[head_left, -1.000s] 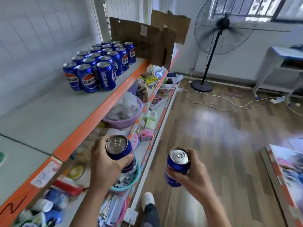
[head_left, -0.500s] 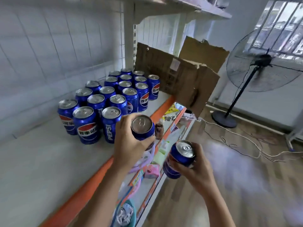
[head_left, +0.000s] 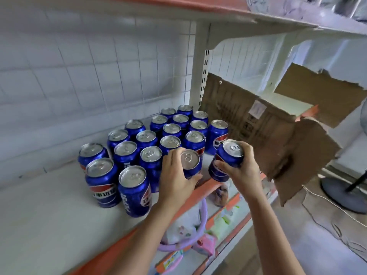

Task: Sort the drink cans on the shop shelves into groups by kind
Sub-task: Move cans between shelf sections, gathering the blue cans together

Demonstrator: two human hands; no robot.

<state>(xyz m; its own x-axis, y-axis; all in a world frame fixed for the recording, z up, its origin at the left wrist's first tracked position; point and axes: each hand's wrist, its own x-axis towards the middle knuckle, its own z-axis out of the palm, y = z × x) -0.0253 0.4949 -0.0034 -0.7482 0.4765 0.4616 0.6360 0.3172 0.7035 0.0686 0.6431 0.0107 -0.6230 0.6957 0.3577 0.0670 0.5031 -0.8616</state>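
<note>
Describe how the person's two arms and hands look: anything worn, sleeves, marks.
Both forearms are bare as far as the frame shows; no sleeves, gloves or watch are visible. The left hand shows no ring or wristband. The right hand has a small dark spot at its outer edge that might be a ring, too small to tell. No markings show on either arm.

Glossy blue metal cans point(head_left: 135, 191), matt torn cardboard point(head_left: 278, 139), smooth white shelf point(head_left: 49, 225)

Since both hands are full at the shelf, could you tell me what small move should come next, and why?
Probably lower the left hand so its can stands at the front of the blue can group; it is upright beside the front row, above the shelf's orange edge. The right hand holds its can tilted, farther out.
</note>
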